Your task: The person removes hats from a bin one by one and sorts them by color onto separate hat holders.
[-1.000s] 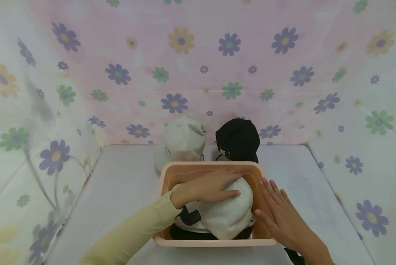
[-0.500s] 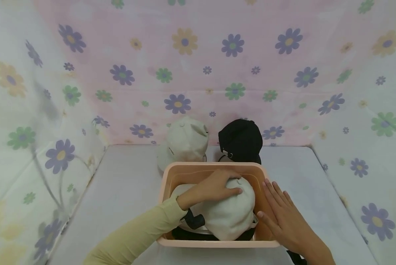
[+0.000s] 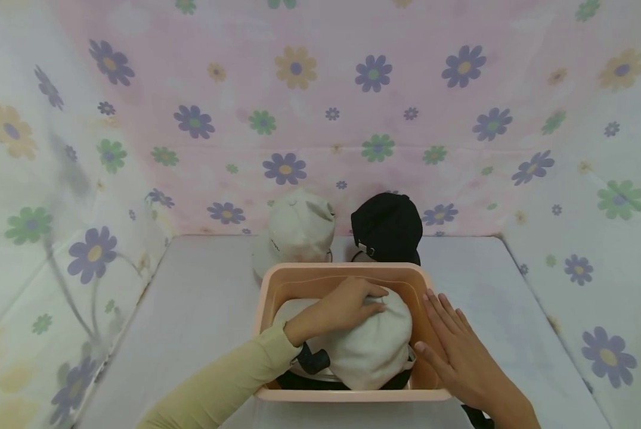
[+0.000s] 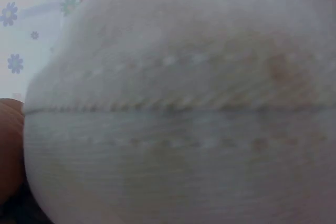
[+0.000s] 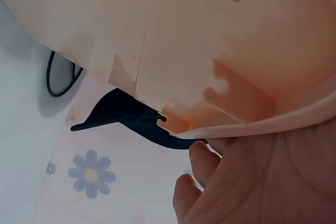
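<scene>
A peach plastic basin (image 3: 352, 395) holds a stack of caps, with a cream cap (image 3: 371, 351) on top. My left hand (image 3: 341, 305) pinches the crown of this cap between thumb and fingers, and the cloth puckers there. Its pale, stitched fabric (image 4: 173, 145) fills most of the left wrist view. Under it a black cap (image 3: 304, 381) shows along the basin's near side. My right hand (image 3: 462, 354) lies with straight fingers against the basin's right side. In the right wrist view, the palm (image 5: 273, 177) is right at the basin's rim (image 5: 262, 127).
Behind the basin stand a second cream cap (image 3: 299, 223) on the left and another black cap (image 3: 387, 226) on the right. They rest on a white table (image 3: 191, 298) enclosed by flower-patterned cloth (image 3: 325, 77) at the back and sides.
My left hand settles on the top cap, and its thumb and fingers draw closer together, creasing the cloth. My right hand stays against the basin.
</scene>
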`<state>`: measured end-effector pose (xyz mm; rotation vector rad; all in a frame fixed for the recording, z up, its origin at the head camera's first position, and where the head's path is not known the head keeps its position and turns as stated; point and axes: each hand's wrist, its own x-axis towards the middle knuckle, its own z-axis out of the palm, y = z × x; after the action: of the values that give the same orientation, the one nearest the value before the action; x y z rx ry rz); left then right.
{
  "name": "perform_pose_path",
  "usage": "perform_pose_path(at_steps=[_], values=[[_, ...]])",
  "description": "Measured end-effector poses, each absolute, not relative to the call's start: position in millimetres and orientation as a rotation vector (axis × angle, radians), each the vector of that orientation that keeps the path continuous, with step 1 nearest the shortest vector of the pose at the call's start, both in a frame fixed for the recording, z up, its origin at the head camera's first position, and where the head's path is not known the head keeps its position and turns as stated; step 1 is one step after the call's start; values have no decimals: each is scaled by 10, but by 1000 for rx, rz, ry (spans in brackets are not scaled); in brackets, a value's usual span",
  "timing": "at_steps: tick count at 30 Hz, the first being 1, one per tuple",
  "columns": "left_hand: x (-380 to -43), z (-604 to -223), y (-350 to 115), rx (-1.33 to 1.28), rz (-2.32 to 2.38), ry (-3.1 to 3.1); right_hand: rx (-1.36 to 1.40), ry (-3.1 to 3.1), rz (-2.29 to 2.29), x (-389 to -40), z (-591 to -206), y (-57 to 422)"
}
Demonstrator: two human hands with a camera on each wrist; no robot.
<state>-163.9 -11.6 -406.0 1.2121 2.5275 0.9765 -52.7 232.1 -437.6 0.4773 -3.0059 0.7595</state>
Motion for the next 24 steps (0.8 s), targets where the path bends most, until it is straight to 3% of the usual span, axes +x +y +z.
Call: perform_pose_path(at_steps=[8, 24], values=[[-1641, -3987, -174, 1120, 1133, 2479, 481, -3005, 769, -525, -4365, 2329], [-1587, -4112, -146, 1192, 1153, 2546, 475, -3005, 719, -516, -4376, 2337]])
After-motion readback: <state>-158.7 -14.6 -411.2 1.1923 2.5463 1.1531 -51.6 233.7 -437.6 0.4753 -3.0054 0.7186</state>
